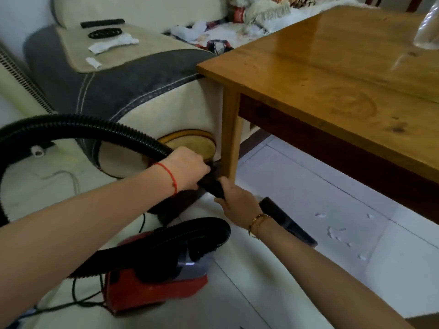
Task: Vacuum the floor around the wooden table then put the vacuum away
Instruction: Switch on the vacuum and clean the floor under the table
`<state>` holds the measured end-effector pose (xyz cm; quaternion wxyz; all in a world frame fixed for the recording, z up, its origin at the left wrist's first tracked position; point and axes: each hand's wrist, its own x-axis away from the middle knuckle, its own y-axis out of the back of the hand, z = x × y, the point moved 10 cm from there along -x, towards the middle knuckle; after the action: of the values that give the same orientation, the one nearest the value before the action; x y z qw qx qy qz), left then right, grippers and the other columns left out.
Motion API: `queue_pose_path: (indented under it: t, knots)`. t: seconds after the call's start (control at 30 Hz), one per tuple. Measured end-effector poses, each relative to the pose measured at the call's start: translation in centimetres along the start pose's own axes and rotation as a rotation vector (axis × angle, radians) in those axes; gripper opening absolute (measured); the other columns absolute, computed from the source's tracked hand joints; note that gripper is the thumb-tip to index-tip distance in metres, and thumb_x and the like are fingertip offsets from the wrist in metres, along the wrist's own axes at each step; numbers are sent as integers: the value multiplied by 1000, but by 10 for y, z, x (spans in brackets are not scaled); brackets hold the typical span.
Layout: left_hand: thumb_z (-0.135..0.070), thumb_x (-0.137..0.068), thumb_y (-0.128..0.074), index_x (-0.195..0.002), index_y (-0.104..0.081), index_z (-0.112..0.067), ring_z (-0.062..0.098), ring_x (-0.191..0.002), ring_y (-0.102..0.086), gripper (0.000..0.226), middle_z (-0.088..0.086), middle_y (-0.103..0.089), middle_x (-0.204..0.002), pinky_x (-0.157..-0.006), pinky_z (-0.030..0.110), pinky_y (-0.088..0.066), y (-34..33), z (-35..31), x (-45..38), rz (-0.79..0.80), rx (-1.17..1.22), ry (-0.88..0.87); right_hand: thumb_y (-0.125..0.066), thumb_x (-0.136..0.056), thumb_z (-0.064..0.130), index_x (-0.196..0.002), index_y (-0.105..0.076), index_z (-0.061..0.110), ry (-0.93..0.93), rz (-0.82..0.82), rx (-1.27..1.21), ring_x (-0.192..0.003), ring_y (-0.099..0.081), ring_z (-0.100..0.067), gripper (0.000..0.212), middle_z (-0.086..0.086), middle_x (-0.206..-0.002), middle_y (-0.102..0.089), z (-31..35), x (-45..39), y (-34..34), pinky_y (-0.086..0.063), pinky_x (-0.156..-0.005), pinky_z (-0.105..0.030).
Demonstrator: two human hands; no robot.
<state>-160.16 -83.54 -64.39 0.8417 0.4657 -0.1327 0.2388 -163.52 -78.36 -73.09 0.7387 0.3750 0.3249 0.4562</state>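
Note:
A red canister vacuum point(152, 286) sits on the white tiled floor near my feet. Its black ribbed hose point(99, 129) arcs up and over to my left hand point(187, 169), which grips the hose end. My right hand point(234, 198) grips the black tube point(212, 185) just below, beside the leg point(231, 136) of the wooden table point(332, 74). A black nozzle point(287, 222) pokes out past my right wrist, low over the floor. White paper scraps point(337, 230) lie on the tiles under the table's edge.
A beige and grey sofa point(114, 86) stands left of the table, with a remote, a black disc and tissues on its seat. A round wooden stool point(192, 144) sits against the sofa. The vacuum's black cord point(78, 302) trails on the floor. A radiator point(21, 74) lines the left wall.

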Motion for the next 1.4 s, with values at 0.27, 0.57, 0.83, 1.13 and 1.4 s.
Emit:
queue_pose_path:
  t: [0.27, 0.57, 0.83, 1.13, 1.4]
  knots:
    - [-49, -89, -52, -121, -56, -23, 21, -102, -61, 41, 0, -61, -111, -67, 30, -40, -18, 15, 52, -37, -58, 124, -54, -93, 35, -120, -41, 18, 190, 10, 23, -88, -57, -21, 34, -2, -111, -55, 31, 4, -18, -44, -71, -33]
    - [-40, -95, -49, -121, -57, -17, 22, -102, -62, 35, 1, -63, -112, -67, 31, -41, -18, -34, 44, -75, -89, 132, -59, -91, 30, -121, -44, 17, 97, 131, -41, -91, -58, -21, 35, -5, -107, -59, -6, 21, -19, -47, -73, -34]
    - [-20, -95, -51, -118, -57, -15, 21, -103, -63, 24, 0, -63, -113, -70, 31, -45, -8, -80, -14, -176, 16, 249, -60, -89, 26, -115, -48, 20, 39, 44, -9, -93, -53, -18, 30, -3, -108, -59, -62, 35, -6, -45, -79, -34]
    - [-25, -94, -54, -115, -57, -19, 16, -95, -62, 22, -2, -61, -104, -65, 27, -37, -1, -135, -76, -189, 230, 281, -62, -85, 12, -103, -49, 9, -104, 31, 106, -88, -54, -27, 22, -11, -100, -59, -156, 47, -4, -36, -69, -31]
    - [-35, -93, -52, -123, -52, -16, 16, -82, -53, 35, 0, -55, -95, -65, 26, -39, 5, -120, -100, -23, 207, 165, -59, -90, 16, -111, -49, 13, -134, 16, 165, -91, -51, -24, 23, -9, -105, -58, -200, 39, 7, -42, -77, -34]
